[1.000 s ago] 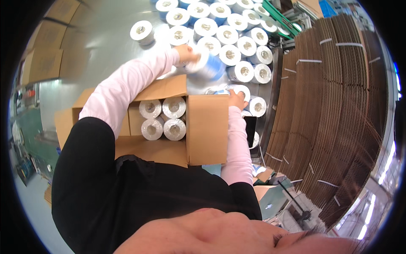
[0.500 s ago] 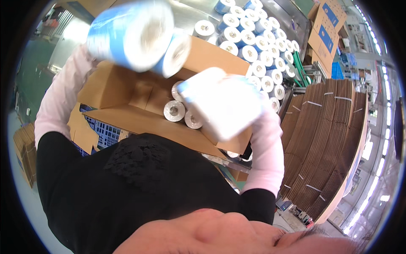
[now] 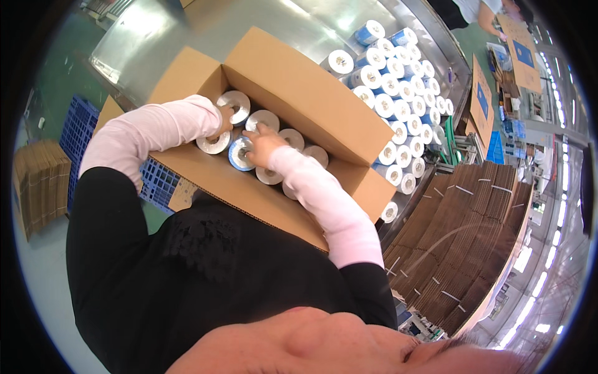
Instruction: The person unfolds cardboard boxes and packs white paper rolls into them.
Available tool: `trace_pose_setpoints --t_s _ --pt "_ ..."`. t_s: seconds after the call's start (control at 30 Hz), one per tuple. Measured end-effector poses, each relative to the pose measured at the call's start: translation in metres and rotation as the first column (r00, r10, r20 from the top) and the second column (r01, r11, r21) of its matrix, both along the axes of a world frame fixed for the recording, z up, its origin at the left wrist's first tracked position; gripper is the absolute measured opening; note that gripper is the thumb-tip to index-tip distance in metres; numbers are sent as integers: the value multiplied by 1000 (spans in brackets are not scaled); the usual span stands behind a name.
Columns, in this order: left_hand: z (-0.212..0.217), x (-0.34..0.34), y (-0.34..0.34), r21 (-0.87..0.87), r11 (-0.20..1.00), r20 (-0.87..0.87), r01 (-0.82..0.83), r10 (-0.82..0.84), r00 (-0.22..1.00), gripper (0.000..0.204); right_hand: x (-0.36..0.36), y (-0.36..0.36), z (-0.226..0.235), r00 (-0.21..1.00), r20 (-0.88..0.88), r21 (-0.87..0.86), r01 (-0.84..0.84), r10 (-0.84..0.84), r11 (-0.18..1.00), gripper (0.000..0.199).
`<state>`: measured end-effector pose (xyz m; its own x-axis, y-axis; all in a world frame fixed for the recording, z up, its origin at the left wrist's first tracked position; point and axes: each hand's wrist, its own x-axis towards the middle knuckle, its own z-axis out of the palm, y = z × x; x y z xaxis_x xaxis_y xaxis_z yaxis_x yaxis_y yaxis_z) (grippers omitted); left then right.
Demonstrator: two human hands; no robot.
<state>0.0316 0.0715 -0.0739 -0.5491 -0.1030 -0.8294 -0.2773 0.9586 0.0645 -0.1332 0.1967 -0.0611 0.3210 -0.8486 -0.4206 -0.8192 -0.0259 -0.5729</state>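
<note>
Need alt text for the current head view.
Left hand and right hand are on rolls packed in an open carton. Beyond, blue-wrapped rolls crowd a metal table; flat cardboard is stacked at right.

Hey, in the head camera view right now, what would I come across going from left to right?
Small stack of folded cardboard → left hand → right hand → large cluster of blue-and-white rolls → small blue bin.
</note>
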Motion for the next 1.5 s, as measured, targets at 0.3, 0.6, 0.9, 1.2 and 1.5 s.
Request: trace_pose_setpoints --t_s 0.3,0.6,0.9,1.2,1.5 --pt "88 -188 -91 754 607 -370 -249 707 602 24 -141 48 37 785 -334 -653 206 -522 728 19" --pt "-104 -387 -118 -123 861 -491 -494 380 784 70 -169 60 57 794 289 -626 579 -534 522 31" --pt "-104 -408 -80 -185 800 -383 -571 476 792 70 -395 29 -119 377 -127 -400 827 -917 395 37" --pt "-80 -364 -105 146 799 -412 -583 585 699 56 -388 29 -120 382 -501 -316 755 -777 575 33" --pt "105 -157 -124 980 64 12 -190 926 377 37 -367 66 34 170 900 91 827 -401 555 31"
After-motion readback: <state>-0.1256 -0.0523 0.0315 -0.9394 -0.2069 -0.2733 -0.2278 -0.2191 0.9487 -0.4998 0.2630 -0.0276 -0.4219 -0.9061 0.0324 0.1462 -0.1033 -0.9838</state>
